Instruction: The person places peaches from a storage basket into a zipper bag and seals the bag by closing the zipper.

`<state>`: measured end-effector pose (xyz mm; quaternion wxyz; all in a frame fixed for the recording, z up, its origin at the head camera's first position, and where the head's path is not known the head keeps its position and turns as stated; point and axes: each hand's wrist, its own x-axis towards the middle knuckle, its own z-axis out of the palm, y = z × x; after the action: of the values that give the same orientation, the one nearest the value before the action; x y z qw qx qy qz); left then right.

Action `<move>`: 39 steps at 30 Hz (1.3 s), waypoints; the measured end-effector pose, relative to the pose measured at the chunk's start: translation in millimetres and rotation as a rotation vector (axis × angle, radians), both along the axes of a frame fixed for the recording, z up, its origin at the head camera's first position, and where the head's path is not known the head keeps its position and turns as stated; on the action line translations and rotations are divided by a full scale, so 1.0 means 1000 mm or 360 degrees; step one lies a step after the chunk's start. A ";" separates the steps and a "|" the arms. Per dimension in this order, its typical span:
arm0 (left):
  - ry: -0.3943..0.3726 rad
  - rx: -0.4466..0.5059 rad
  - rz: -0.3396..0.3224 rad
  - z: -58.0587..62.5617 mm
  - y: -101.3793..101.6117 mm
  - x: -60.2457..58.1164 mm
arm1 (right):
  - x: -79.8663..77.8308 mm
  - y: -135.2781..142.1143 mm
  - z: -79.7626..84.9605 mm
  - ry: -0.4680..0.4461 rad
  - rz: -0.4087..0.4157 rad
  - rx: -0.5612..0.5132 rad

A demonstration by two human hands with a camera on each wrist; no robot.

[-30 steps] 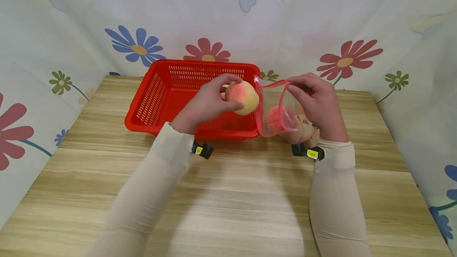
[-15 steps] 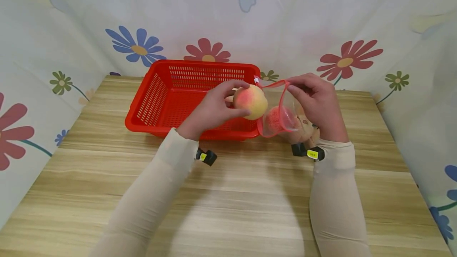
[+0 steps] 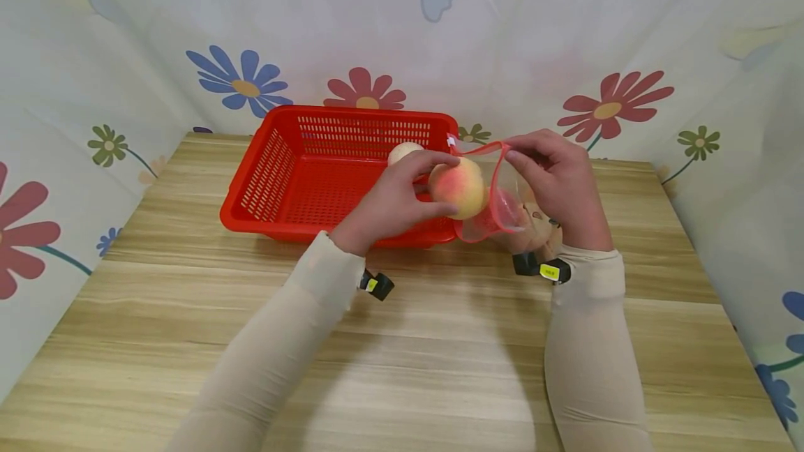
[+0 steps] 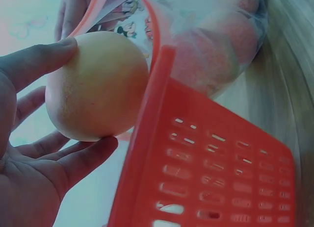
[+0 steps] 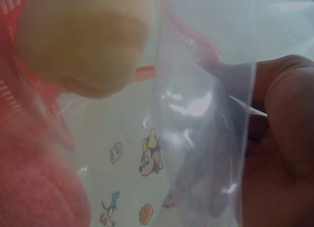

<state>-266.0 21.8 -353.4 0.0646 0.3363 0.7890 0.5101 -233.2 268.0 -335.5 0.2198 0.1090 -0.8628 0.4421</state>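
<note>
Several pinkish fruits [image 4: 230, 36] already sit inside the clear bag [image 3: 497, 190], which stands just off the right end of the red basket [image 3: 314, 187]. The left hand [image 3: 396, 199] grips a peach [image 3: 461, 187] above that same end, at the bag's mouth, apparently not yet fully inside. The right hand [image 3: 559, 176] pinches the bag's rim. One pale round fruit [image 3: 404, 151] is left in the basket, near its right end.
</note>
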 end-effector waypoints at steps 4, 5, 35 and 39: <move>0.0101 -0.0031 -0.0010 0.000 0.006 0.003 | -0.001 0.000 -0.001 0.0021 0.0011 0.0003; 0.0124 -0.0046 -0.0014 0.000 0.007 0.004 | -0.001 0.000 -0.001 0.0025 0.0013 0.0006; 0.0060 -0.0671 0.0322 0.037 0.036 -0.022 | 0.001 -0.001 0.002 0.0034 0.0011 0.0026; 0.0036 -0.0970 0.0237 0.042 0.046 -0.037 | 0.000 0.000 0.001 0.0028 0.0014 0.0026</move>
<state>-302.7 68.0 -311.1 0.1162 0.2484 0.9287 0.2495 -232.8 267.6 -334.5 0.2246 0.1184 -0.8638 0.4351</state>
